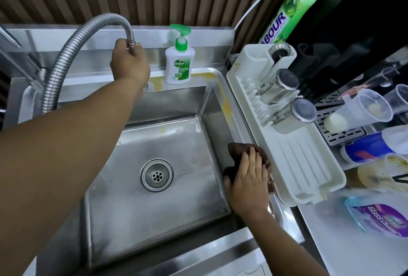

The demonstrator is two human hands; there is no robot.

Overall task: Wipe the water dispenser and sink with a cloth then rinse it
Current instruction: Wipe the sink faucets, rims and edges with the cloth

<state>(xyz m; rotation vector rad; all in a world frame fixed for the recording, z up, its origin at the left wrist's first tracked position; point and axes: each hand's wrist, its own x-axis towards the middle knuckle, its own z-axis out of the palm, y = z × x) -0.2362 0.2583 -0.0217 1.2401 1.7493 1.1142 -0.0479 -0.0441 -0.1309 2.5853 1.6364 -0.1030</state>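
A stainless steel sink (132,205) fills the middle of the head view, with a round drain (157,175) in its floor and yellow stains along its far and right rim. My left hand (129,61) is closed around the end of the flexible metal faucet hose (64,61) at the back of the sink. My right hand (248,178) lies flat on a dark brown cloth (236,151), pressing it against the sink's right rim. The black water dispenser (353,22) stands at the far right, behind the rack.
A Dettol soap pump bottle (179,66) stands on the back ledge. A white dish rack (293,154) holding two steel cups touches the sink's right edge. A green dish-soap bottle (293,4), plastic cups (362,112) and a glass-cleaner pouch (379,216) sit further right.
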